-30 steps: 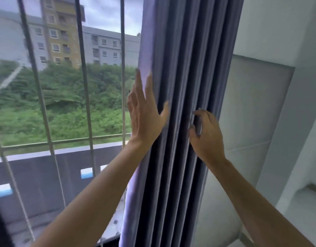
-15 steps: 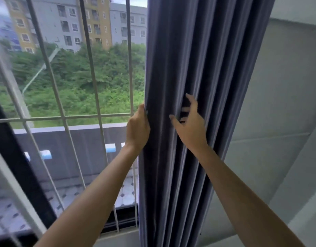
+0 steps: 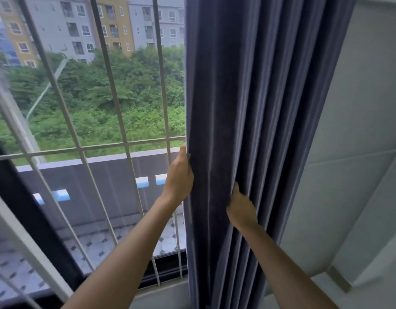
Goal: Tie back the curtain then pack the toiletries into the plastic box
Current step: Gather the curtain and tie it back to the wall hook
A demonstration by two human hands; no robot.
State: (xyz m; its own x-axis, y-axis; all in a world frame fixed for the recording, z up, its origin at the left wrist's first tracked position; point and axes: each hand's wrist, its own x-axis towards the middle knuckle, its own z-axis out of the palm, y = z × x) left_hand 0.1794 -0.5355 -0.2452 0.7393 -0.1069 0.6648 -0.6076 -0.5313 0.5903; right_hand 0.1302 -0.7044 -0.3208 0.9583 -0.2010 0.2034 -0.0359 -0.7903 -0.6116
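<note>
A grey-blue pleated curtain (image 3: 255, 90) hangs gathered in the middle of the view, from the top edge down past the sill. My left hand (image 3: 179, 177) is wrapped around its left edge, fingers hidden behind the cloth. My right hand (image 3: 240, 205) is pressed into the folds a little lower and to the right, pinching a pleat, its fingertips buried in the fabric. No tie-back, toiletries or plastic box are in sight.
White window bars (image 3: 116, 112) cross the glass on the left, with a black frame (image 3: 25, 204) at the lower left. A pale grey wall (image 3: 348, 152) stands right of the curtain. Outside are a balcony wall, greenery and apartment blocks.
Both hands have slid down the curtain. My left hand went from flat and open to wrapped round the edge; my right hand closed into the folds. The view tilted downward.
</note>
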